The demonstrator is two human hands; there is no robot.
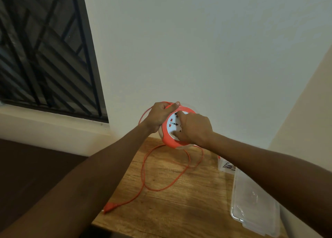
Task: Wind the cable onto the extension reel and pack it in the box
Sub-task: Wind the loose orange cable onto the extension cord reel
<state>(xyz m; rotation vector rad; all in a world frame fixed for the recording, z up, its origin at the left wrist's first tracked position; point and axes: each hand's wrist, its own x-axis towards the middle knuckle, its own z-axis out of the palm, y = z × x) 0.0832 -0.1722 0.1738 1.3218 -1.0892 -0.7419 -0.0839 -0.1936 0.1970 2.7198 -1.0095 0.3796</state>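
Both forearms reach out over the worktop point(179, 202). Left hand point(158, 115) grips the reel point(172, 128) by its orange rim; right hand point(195, 128) pinches its white face. Below the reel, cable point(143, 175) loops on the worktop.

Reel point(169, 139) looks like smooth orange and white plastic, slightly glossy. Cable point(143, 176) has a matt orange rubbery jacket. Table point(161, 210) is grainy wood-look; at 4 o'clock, a clear glossy plastic lid point(251, 202).
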